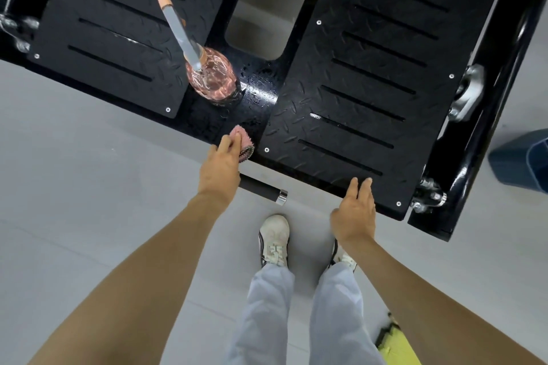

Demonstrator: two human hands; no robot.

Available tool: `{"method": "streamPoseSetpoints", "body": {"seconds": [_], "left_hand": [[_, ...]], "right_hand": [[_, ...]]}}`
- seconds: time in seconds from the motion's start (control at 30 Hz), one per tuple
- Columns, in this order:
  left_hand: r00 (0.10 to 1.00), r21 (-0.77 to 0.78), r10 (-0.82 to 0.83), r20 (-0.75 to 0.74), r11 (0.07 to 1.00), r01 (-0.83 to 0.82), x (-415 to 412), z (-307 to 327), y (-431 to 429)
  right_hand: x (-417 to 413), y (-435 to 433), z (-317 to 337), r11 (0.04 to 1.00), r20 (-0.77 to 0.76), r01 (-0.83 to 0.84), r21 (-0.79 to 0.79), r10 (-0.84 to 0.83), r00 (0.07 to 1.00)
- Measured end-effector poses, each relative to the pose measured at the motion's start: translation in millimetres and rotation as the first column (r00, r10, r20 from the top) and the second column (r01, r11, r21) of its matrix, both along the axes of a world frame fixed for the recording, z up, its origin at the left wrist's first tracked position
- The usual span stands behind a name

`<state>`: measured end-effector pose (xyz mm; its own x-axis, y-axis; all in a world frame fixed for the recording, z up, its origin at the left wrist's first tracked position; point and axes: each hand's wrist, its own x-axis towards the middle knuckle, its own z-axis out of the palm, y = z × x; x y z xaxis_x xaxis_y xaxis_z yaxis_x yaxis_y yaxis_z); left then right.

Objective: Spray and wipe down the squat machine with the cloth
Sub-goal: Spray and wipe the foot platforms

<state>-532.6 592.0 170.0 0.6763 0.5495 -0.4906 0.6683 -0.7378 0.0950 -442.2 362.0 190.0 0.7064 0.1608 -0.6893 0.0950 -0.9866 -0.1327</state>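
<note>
Head view: left hand (221, 166) pinches the soft, light cloth (242, 139), probably best gripped bunched, against the squat machine (370, 68); right hand (355, 210) hangs open

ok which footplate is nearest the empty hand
The footplate on the right: the empty right hand has its fingertips at its near edge. The left footplate sits past the spray bottle.

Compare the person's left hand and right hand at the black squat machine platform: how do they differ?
The left hand grips a pink knobbly cloth; the right hand holds nothing. The left hand's fingers curl on the cloth at the wet black centre strip; the right hand's fingers lie straight, tips on the black diamond-pattern right foot plate. Both reach the platform's near edge.
</note>
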Motion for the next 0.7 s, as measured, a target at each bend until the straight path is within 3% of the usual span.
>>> {"method": "streamPoseSetpoints", "body": {"seconds": [0.23, 0.5, 0.7], "left_hand": [[0.991, 0.010, 0.108, -0.082, 0.994, -0.108, 9, 5, -84], [0.992, -0.087, -0.003, -0.127, 0.996, -0.008, 51, 17, -197], [0.984, -0.235, -0.133, -0.116, 0.967, 0.103, 71, 24, -272]], "right_hand": [[0, -23, -2, 0.996, 0.076, -0.008, 0.086, 0.001, 0.997], [13, -63, 1, 0.997, 0.044, 0.029, 0.068, -0.032, 0.999], [43, -104, 12, 0.967, -0.052, 0.089, 0.239, -0.079, 0.996]]}}
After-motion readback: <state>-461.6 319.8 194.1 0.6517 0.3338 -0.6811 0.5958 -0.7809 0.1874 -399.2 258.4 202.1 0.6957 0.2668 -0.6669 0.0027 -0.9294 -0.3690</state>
